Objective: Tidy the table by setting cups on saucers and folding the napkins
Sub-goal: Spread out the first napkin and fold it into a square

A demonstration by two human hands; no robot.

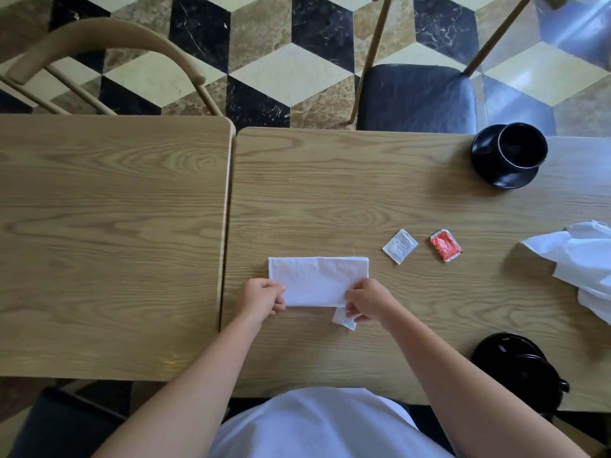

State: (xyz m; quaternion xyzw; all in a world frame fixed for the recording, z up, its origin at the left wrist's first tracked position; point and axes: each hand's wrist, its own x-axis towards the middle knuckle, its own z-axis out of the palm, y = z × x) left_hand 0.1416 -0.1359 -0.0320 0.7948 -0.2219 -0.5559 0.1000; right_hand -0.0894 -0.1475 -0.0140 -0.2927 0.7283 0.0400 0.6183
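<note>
Pinching napkin (317,280) near corners, both hands.

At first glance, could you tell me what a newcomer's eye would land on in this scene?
Probably the white folded napkin near the table's front edge, with the left hand and right hand pinching its near corners. Next, the black cup on its saucer at the far right, and the red packet beside a white packet in between. A crumpled napkin lies at the right edge.
</note>
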